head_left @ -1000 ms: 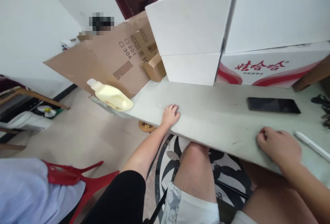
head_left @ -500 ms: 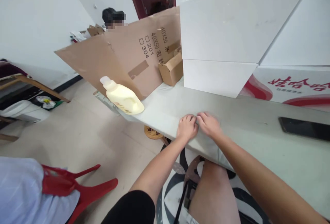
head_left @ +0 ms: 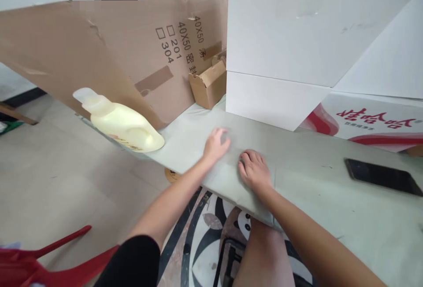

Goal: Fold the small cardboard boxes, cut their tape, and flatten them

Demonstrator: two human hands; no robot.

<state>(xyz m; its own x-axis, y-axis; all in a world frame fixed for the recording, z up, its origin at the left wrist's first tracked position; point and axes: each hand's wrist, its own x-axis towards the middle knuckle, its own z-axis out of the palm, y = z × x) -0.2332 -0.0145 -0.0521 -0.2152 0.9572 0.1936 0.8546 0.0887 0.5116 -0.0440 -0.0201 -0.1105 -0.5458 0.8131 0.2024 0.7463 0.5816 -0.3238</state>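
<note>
My left hand (head_left: 216,145) is over the pale green table cover (head_left: 307,190), blurred by motion, with its thumb and fingers apart and nothing in them. It is nearer to the yellow bottle (head_left: 124,124), which has a whitish cap and is by the table's left edge. To its right, my right hand (head_left: 255,169) lies palm down on the cover near the front edge. Its fingers are slightly bent and apart, and I see nothing in them. The hands do not touch each other.
Behind the bottle rises a large brown cardboard sheet (head_left: 125,49). A small brown box (head_left: 208,84) and tall white boxes (head_left: 274,31) stand at the back. A black phone (head_left: 383,177) lies at the right. Red chair (head_left: 59,260) at lower left; a person's head, blurred out, shows beyond the cardboard.
My left hand has moved away from my right hand, up and to the left, with its fingers spreading. The view has shifted, and the bottle and cardboard look larger.
</note>
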